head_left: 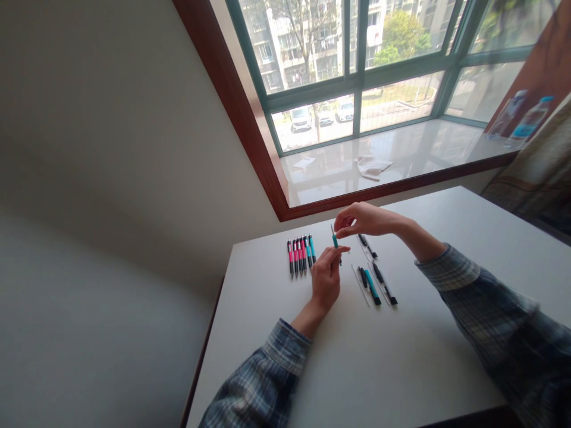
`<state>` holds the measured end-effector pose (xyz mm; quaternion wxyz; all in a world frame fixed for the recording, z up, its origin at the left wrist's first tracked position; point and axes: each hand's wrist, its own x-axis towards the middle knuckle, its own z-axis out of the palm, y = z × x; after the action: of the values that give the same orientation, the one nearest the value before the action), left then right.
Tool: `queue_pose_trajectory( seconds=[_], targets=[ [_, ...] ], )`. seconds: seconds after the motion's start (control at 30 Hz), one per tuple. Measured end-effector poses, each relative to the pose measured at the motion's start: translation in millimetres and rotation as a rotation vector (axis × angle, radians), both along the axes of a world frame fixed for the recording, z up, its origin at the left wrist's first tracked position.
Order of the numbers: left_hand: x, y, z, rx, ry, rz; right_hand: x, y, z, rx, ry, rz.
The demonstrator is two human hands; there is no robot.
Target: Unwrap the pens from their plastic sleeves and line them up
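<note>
My left hand (326, 276) is closed around a teal pen barrel (335, 241), held upright above the white table. A thin rod, apparently a refill, sticks up from the barrel's top end. Just above and to the right, my right hand (357, 220) has its fingers bent and pinched together by that rod. Whatever sits between those fingertips is hidden or too small to name. Right of my left hand lie loose pen parts: a teal barrel with a black end (373, 288), a black barrel piece (384, 283), a thin refill (360, 285) and small black grips.
A row of several pink and teal pens (298, 257) lies left of my hands. Farther back is another black pen part (367, 246). Beyond the white table (379, 362) a window sill holds a cloth (373, 167) and plastic bottles (532, 122). A wall rises on the left.
</note>
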<state>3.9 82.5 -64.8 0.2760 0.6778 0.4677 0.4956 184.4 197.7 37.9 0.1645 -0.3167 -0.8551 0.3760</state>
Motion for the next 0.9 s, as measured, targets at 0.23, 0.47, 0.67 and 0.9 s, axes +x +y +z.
queue_pose_trajectory(
  seconds=[0.23, 0.47, 0.67, 0.9],
  targets=[
    [-0.4, -1.6, -0.2, -0.005, 0.012, 0.036, 12.2, 7.3, -13.0, -0.004, -0.326, -0.071],
    [1.7, -0.5, -1.3, -0.023, -0.052, 0.03, 9.8, 9.2, -22.0, 0.039, -0.428, -0.115],
    [2.7, 1.4, -6.7, -0.057, -0.081, 0.038, 3.2, 3.7, -13.0, 0.05, -0.301, -0.061],
    [2.8, 1.7, -8.1, -0.058, -0.032, 0.013, -8.5, -5.2, -2.6, -0.067, -0.001, 0.04]
  ],
)
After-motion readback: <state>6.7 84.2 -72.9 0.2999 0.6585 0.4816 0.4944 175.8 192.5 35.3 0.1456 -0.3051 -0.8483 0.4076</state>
